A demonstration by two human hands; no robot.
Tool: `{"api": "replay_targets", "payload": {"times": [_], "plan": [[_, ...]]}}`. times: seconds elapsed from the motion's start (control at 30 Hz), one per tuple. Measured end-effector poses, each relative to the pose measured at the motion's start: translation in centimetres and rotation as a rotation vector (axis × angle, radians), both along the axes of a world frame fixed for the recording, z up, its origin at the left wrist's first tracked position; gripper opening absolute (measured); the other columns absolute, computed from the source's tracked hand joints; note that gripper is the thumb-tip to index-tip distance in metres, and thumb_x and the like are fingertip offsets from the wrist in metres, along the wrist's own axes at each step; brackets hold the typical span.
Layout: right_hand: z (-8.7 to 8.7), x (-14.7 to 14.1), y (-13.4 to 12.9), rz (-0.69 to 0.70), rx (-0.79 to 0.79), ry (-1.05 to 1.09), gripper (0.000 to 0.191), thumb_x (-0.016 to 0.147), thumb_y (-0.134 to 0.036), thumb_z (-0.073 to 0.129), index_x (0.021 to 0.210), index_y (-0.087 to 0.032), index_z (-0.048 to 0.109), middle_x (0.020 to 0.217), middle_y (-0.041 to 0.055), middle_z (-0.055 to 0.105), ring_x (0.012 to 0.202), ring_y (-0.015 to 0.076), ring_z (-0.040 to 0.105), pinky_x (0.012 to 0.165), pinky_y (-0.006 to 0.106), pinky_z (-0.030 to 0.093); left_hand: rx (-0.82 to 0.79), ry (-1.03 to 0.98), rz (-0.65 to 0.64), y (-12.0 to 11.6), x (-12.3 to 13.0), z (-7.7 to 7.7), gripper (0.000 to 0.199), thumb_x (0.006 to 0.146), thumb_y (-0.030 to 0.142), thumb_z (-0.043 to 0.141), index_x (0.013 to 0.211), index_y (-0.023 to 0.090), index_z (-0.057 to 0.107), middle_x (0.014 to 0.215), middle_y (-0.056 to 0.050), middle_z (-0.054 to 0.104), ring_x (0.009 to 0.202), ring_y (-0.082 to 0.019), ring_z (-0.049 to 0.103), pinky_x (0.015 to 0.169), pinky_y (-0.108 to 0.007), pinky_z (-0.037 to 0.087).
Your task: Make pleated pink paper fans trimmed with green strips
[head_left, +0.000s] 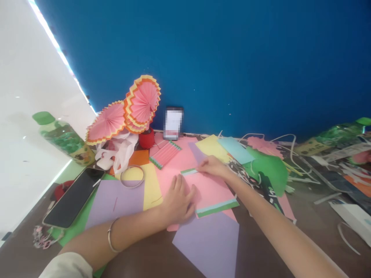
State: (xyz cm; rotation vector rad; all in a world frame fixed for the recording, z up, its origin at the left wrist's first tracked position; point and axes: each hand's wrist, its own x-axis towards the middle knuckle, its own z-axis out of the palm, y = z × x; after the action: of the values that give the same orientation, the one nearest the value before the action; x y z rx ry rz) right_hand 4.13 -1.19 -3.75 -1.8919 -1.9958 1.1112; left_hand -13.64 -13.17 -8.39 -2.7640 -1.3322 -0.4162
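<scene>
A pink paper sheet (213,189) lies on the table, with green and light-blue strips along its near and far edges. My left hand (178,200) rests at the sheet's left side, fingers stretched out and thumb apart. At the far edge, the fingers of my right hand (213,166) are pinched together on the striped border. Just beyond is a pleated pink paper piece (165,154) with green ends. Purple paper (211,243) sticks out from under the near side of the sheet.
Pink paper fans (143,102) and a red spool (147,138) stand at the back left. A phone (173,123) leans against the blue wall. Another phone (74,199) and a bangle (132,177) lie left. Green paper (269,170), scraps and a bottle (333,135) crowd the right.
</scene>
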Motion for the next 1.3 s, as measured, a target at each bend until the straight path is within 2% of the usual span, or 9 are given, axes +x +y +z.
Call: {"api": "replay_targets", "payload": {"times": [0.2, 0.5, 0.7, 0.97, 1.17, 1.3], "plan": [[-0.8, 1.3, 0.1, -0.027, 0.006, 0.074, 0.021, 0.061, -0.031, 0.065, 0.055, -0.011, 0.064, 0.044, 0.0027, 0.058, 0.044, 0.012, 0.052, 0.048, 0.022, 0.042, 0.002, 0.003, 0.011, 0.0, 0.1, 0.0, 0.051, 0.082, 0.039, 0.035, 0.123, 0.01, 0.039, 0.122, -0.025, 0.046, 0.118, -0.039, 0.037, 0.095, -0.056, 0.021], [-0.6, 0.4, -0.5, -0.019, 0.109, -0.116, 0.019, 0.063, -0.03, 0.061, 0.052, -0.014, 0.061, 0.045, 0.0017, 0.059, 0.046, 0.0132, 0.053, 0.046, 0.022, 0.038, -0.027, 0.001, 0.022, 0.0, 0.0, 0.0, 0.05, 0.082, 0.04, 0.034, 0.122, 0.009, 0.039, 0.124, -0.025, 0.045, 0.119, -0.039, 0.036, 0.095, -0.057, 0.02], [-0.5, 0.8, -1.2, -0.094, 0.144, 0.013, 0.019, 0.061, -0.03, 0.064, 0.069, -0.012, 0.066, 0.063, 0.0049, 0.066, 0.056, 0.0146, 0.059, 0.051, 0.022, 0.042, -0.011, 0.016, 0.021, -0.1, 0.1, -0.2, 0.049, 0.082, 0.039, 0.035, 0.121, 0.009, 0.04, 0.122, -0.026, 0.046, 0.119, -0.04, 0.036, 0.095, -0.056, 0.02], [-1.1, 3.3, -0.4, -0.141, 0.23, -0.013, 0.019, 0.064, -0.029, 0.061, 0.071, -0.012, 0.066, 0.047, 0.001, 0.059, 0.047, 0.0138, 0.054, 0.049, 0.024, 0.04, 0.007, 0.04, 0.016, -0.1, 0.1, 0.0, 0.05, 0.083, 0.039, 0.034, 0.122, 0.008, 0.039, 0.121, -0.027, 0.047, 0.119, -0.041, 0.036, 0.096, -0.056, 0.021], [-1.8, 3.5, -0.2, -0.134, 0.322, -0.053, 0.015, 0.06, -0.028, 0.062, 0.066, -0.015, 0.066, 0.074, 0.0051, 0.068, 0.068, 0.0171, 0.06, 0.064, 0.026, 0.044, -0.02, 0.04, 0.013, -0.1, 0.0, 0.2, 0.051, 0.084, 0.04, 0.033, 0.122, 0.007, 0.038, 0.124, -0.027, 0.045, 0.12, -0.039, 0.036, 0.096, -0.055, 0.02], [-2.2, 3.3, -0.4, -0.127, 0.345, -0.017, 0.012, 0.062, -0.026, 0.06, 0.065, -0.015, 0.063, 0.073, 0.0051, 0.068, 0.071, 0.0179, 0.061, 0.067, 0.026, 0.044, -0.028, 0.036, 0.024, -0.1, 0.0, 0.3, 0.052, 0.084, 0.04, 0.031, 0.122, 0.006, 0.039, 0.124, -0.027, 0.045, 0.119, -0.039, 0.036, 0.096, -0.055, 0.02]]}}
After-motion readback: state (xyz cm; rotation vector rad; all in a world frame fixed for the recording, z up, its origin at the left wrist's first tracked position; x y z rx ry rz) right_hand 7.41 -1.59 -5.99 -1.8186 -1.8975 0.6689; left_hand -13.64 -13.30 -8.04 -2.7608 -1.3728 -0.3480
